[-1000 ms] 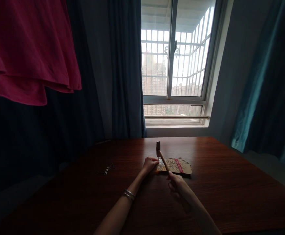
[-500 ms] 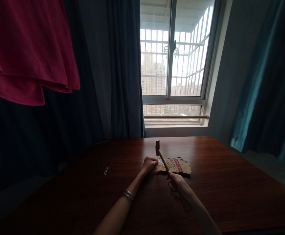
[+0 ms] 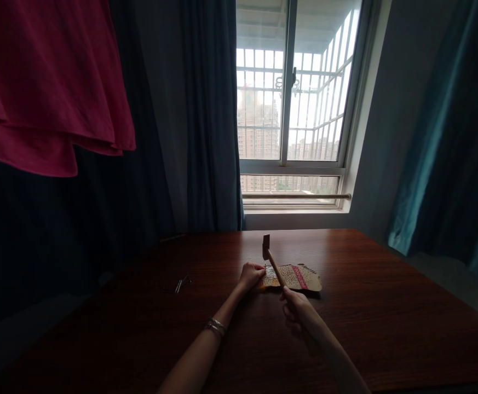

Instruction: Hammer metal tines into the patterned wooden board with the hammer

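Observation:
My right hand (image 3: 300, 312) is wrapped round the wooden handle of a small hammer (image 3: 277, 268). The hammer's head hangs in the air above the far left part of a flat, pale board (image 3: 288, 276). Dark specks and a pink-red band mark this board, and its left end looks orange-brown. At that left end my left hand (image 3: 252, 275) is closed in a pinch on a thin upright nail (image 3: 265, 267), whose tip shows above the fingers. The nail's lower end is hidden. Several loose nails (image 3: 182, 283) lie on the table to the left of my left hand.
The brown wooden table (image 3: 366, 306) stretches under everything. Behind it are a barred window (image 3: 290, 109) and dark blue curtains (image 3: 209, 120). A pink-red cloth (image 3: 50, 87) hangs at the upper left. A thin dark item lies at the table's far left edge.
Almost nothing differs. The view has shifted very slightly, and the hammer stays raised over the board while my left hand keeps its pinch on the nail.

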A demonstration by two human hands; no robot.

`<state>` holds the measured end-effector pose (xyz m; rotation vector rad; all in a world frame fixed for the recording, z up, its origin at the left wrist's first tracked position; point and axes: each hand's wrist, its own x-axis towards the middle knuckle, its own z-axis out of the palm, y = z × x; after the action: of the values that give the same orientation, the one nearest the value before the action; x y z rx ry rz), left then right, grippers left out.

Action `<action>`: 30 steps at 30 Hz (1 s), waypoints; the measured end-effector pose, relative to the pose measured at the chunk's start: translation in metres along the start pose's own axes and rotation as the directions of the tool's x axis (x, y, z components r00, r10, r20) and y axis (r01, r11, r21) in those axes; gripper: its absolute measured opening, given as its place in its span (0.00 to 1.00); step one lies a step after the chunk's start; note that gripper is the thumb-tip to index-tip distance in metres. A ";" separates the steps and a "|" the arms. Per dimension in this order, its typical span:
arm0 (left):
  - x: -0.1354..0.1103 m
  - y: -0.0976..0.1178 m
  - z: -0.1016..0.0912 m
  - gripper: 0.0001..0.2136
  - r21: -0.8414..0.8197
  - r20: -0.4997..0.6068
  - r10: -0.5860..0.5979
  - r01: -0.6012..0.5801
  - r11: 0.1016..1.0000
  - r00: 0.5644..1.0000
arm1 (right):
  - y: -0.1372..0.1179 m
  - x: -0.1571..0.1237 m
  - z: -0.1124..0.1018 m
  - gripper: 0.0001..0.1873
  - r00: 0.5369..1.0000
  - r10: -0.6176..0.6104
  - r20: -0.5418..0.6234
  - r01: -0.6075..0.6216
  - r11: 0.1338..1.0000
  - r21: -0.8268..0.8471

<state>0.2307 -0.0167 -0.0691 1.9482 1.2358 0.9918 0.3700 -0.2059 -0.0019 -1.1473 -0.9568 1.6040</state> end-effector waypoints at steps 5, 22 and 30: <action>0.000 -0.001 0.000 0.09 -0.009 -0.002 0.018 -0.018 1.000 1.000 | 0.003 0.000 0.000 0.22 0.999 0.034 -0.024 -0.034 0.999 -0.014; 0.000 0.000 0.001 0.08 0.000 -0.026 0.007 -0.007 1.000 1.000 | -0.012 -0.005 -0.001 0.19 0.997 0.073 0.021 -0.073 0.997 0.015; 0.000 -0.001 0.001 0.09 -0.011 -0.010 -0.001 0.001 1.000 1.000 | -0.008 -0.004 0.002 0.19 0.998 0.068 -0.015 -0.068 0.998 -0.009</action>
<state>0.2313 -0.0164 -0.0709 1.9357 1.2346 1.0073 0.3709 -0.2075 0.0072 -1.2087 -0.9255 1.6444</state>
